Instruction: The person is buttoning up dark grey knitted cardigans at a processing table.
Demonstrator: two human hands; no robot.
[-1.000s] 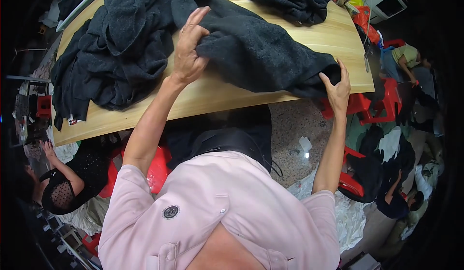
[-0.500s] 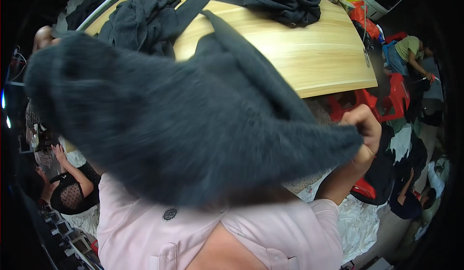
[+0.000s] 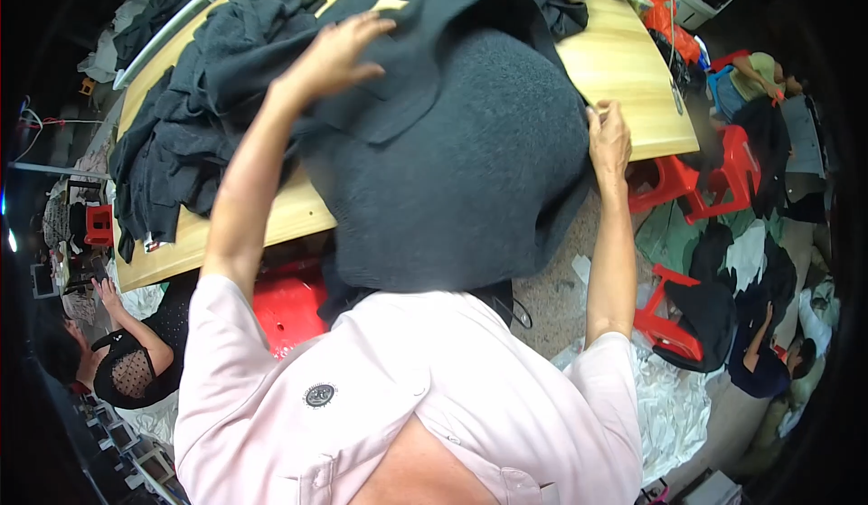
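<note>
A dark grey fleecy garment (image 3: pixel 452 179) hangs from the wooden table over its near edge towards my body, its fuzzy side facing up. Above its upper left part my left hand (image 3: pixel 348 57) has its fingers spread, with nothing in them; whether it touches the cloth I cannot tell. At the right edge of the garment my right hand (image 3: pixel 610 139) is closed, pinching the cloth rim between thumb and fingers. A heap of similar dark garments (image 3: pixel 217 89) lies on the left of the table, and more dark cloth lies at the far side.
The table (image 3: pixel 624 71) has a pale wood top. Red plastic stools (image 3: pixel 728 175) stand to the right, and another red stool (image 3: pixel 287 306) is under the near edge. A co-worker (image 3: pixel 136 360) sits at the left; others are at the right. White cloth (image 3: pixel 674 415) lies on the floor.
The garment, held up and blurred in front of me before, has come down onto the table. My left hand, hidden earlier, now shows open. My right hand has moved up and left.
</note>
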